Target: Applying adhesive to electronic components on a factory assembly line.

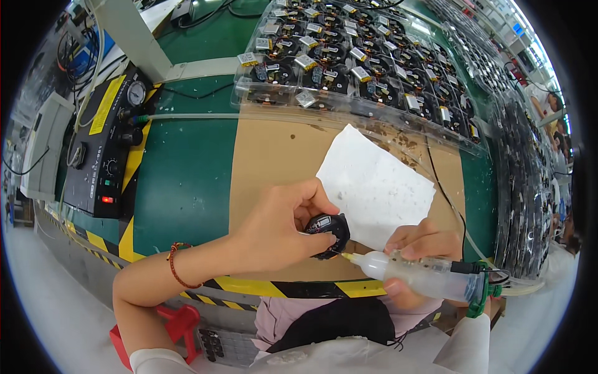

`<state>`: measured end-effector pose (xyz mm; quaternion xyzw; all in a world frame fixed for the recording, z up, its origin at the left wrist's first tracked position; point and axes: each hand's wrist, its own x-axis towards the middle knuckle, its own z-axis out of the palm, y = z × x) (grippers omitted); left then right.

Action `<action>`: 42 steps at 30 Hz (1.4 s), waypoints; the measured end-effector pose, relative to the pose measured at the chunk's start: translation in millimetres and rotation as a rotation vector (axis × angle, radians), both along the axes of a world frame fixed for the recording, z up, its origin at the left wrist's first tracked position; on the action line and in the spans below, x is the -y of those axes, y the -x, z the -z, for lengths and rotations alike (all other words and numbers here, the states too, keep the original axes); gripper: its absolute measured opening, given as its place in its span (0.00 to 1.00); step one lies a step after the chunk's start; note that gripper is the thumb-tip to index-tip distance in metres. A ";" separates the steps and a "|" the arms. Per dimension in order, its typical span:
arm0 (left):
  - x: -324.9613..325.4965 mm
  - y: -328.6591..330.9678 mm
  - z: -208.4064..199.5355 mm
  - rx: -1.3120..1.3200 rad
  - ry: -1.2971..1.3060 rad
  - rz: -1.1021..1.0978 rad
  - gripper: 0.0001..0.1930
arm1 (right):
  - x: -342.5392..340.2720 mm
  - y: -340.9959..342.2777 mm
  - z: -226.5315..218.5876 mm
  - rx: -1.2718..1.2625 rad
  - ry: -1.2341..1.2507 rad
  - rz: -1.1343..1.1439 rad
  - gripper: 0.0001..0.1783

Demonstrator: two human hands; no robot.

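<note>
Centrally, above the near part of a brown cardboard sheet [280, 146], the left hand [280, 221] grasps a rounded black plastic unit [333, 234] between thumb and fingers. To its right, the right hand [430, 243] is closed around a translucent cylindrical dispensing syringe [430, 277] with a white conical front and green rear fitting; the syringe's narrow yellow tip [352, 256] points left, at the unit's near right edge. Whether tip and unit touch cannot be told. Just beyond the hands, a creased white sheet [377, 187] lies on the cardboard. Farther away, clear plastic trays [274, 103] bear rows of dark rounded units with small silver, yellow-edged rectangular cells. At the left, on the green bench surface [180, 168], stands a black box-shaped controller [103, 153] with a round gauge and a lit red switch. Yellow-and-black striped tape [305, 289] borders the near edge.
</note>
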<state>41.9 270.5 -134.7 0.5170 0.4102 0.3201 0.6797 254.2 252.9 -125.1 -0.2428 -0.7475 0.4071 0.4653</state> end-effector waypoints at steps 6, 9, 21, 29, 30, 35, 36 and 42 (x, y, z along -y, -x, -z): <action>1.0 -2.0 3.1 -0.009 -0.020 -0.015 0.11 | -4.3 5.7 9.8 -0.058 -0.123 0.054 0.26; 1.5 -2.3 4.0 -0.019 -0.033 -0.014 0.11 | -6.2 5.6 10.5 -0.065 -0.192 0.004 0.25; 0.4 -3.2 2.9 -0.027 -0.021 -0.018 0.11 | 3.6 6.3 8.1 -0.033 -0.008 0.094 0.26; 0.5 -1.6 3.2 -0.029 -0.007 -0.024 0.10 | 0.9 7.0 8.8 -0.027 -0.019 0.081 0.26; 0.5 -2.0 2.8 -0.030 -0.008 -0.024 0.10 | 1.8 7.7 9.0 -0.049 -0.008 0.093 0.25; 0.9 -2.0 4.2 -0.027 -0.012 -0.030 0.11 | 4.2 10.4 10.8 -0.106 -0.021 0.143 0.24; 1.4 -1.2 3.9 -0.030 -0.011 -0.034 0.11 | 3.4 10.0 10.6 -0.086 -0.027 0.115 0.24; 0.4 -1.9 2.5 -0.033 -0.001 -0.018 0.12 | -4.3 6.2 11.4 -0.090 -0.166 0.026 0.24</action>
